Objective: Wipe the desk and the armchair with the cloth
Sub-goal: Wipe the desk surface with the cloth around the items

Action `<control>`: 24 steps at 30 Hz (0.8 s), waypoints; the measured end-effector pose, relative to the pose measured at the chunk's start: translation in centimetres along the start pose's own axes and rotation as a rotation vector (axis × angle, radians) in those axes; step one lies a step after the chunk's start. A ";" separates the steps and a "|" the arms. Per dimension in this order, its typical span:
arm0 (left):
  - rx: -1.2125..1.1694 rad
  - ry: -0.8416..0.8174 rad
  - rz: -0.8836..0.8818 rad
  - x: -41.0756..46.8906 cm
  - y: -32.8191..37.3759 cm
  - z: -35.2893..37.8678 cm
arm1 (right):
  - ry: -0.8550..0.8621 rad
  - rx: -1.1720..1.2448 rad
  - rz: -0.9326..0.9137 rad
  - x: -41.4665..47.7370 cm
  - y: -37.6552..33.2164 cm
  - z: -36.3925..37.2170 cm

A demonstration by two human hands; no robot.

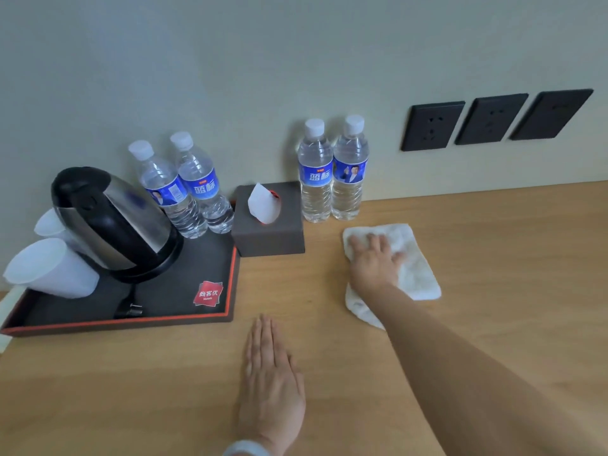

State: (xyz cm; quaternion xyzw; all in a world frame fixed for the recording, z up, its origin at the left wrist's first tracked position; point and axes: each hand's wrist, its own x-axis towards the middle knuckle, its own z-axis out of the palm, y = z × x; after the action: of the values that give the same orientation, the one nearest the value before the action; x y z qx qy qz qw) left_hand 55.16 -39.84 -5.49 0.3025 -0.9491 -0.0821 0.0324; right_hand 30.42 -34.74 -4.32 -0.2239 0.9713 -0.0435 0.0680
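Wooden desk (493,258) against the wall. Tissue box (269,232) at rear centre: tray (131,320) touching its left, two bottles (332,172) just right. Cloth (414,271) lies right-front of it.

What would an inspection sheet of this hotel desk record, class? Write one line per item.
Surface: light wooden desk, bare at right.
Job's things: white folded cloth flat on desk; armchair not seen.
Clutter: black red-edged tray with steel kettle, two plastic cups, two bottles; grey tissue box; two more bottles.
Grippers: right hand pressing cloth; left hand flat on desk.
Cables: kettle plug on tray.
Surroundings: three black wall sockets.
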 end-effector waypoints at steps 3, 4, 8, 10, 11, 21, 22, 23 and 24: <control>0.027 0.019 0.013 0.0 -0.1 0.5 | -0.046 0.025 -0.202 0.0 -2.2 0.4; 0.025 0.012 0.019 -0.1 -0.1 0.5 | -0.050 0.047 -0.279 -0.6 -1.6 0.5; 0.011 0.031 0.010 -0.1 -0.2 0.7 | 0.002 0.114 -0.241 -3.5 7.0 0.4; 0.005 0.021 0.007 0.0 -0.3 0.8 | 0.060 0.102 -0.025 -4.3 11.7 -0.4; 0.000 0.017 0.004 0.1 -0.3 0.9 | 0.085 0.100 0.103 -5.1 12.7 -0.9; -0.145 -0.007 -0.049 1.0 2.9 -0.2 | -0.026 0.086 -0.428 -24.5 4.9 1.2; -0.158 -0.037 0.005 1.4 4.8 -0.2 | -0.022 0.102 -0.426 -25.1 7.8 1.1; -0.149 -0.067 0.093 1.9 6.9 -0.1 | -0.010 0.123 -0.400 -25.5 11.2 1.0; -0.133 -0.096 0.187 2.4 9.4 0.2 | 0.017 0.149 -0.337 -25.6 15.0 1.0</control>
State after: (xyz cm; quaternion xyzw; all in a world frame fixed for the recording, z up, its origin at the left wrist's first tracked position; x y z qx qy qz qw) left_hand 47.84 -33.70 -4.00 0.2056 -0.9660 -0.1560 0.0147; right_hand 46.94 -10.01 -4.17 -0.3775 0.9146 -0.1279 0.0679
